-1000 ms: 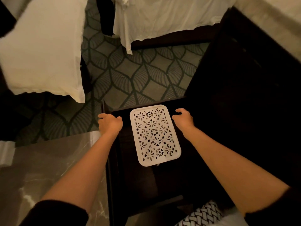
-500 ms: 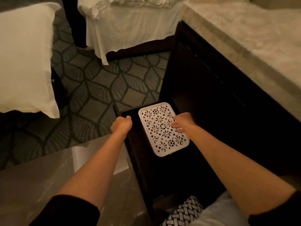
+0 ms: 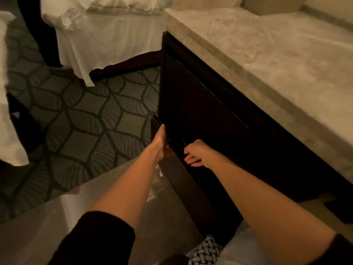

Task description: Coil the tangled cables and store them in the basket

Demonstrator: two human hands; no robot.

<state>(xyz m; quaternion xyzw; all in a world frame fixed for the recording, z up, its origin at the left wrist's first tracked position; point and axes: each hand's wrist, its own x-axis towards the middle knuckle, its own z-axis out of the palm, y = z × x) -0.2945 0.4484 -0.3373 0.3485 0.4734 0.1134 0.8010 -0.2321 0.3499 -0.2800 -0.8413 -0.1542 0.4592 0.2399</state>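
No cables and no basket show in the head view; the white perforated basket is hidden. A dark drawer (image 3: 172, 170) of the dark cabinet (image 3: 210, 111) stands almost pushed in, only a narrow gap left. My left hand (image 3: 159, 143) lies flat with straight fingers against the drawer's front edge. My right hand (image 3: 196, 153) rests on the dark front just right of the gap, its fingers loosely bent and holding nothing.
A pale marble top (image 3: 267, 73) covers the cabinet on the right. A bed with white sheets (image 3: 107, 35) stands beyond the patterned carpet (image 3: 86, 111). A white pillow (image 3: 7, 104) is at the left, a glossy stone surface (image 3: 47, 217) lies below my left arm.
The drawer with the white basket has slid almost fully into the cabinet, hiding the basket. My left hand opened flat on the drawer front. The view swung right.
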